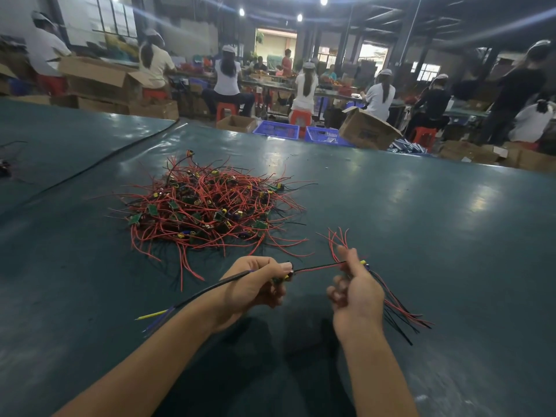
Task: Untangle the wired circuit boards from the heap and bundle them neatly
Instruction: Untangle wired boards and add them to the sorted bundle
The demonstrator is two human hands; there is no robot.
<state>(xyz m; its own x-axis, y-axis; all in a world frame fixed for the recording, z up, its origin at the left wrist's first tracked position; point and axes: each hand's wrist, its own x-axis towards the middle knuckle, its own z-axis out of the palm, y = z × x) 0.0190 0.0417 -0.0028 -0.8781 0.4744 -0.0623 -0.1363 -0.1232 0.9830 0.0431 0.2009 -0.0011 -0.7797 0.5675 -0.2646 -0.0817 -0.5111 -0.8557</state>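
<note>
Hands low centre, both over dark green matted table [421, 206]. Left hand [255, 284] is curled round a small wired circuit board [282, 277]; its black sheathed cable [210, 288] trails left w/ yellow & blue ends. Right hand [355, 293] grips a bundle of red and black wires [400, 311], tips fanning above & below the fist. Thin red-black wire [319, 267] is stretched btwn the two hands. Beyond, tangled heap of red-wired green boards [207, 206] lies on the table, apart from the hands. Far bg: blue plastic crates [276, 129], tilted cardboard box [368, 130], seated workers [227, 82].
</note>
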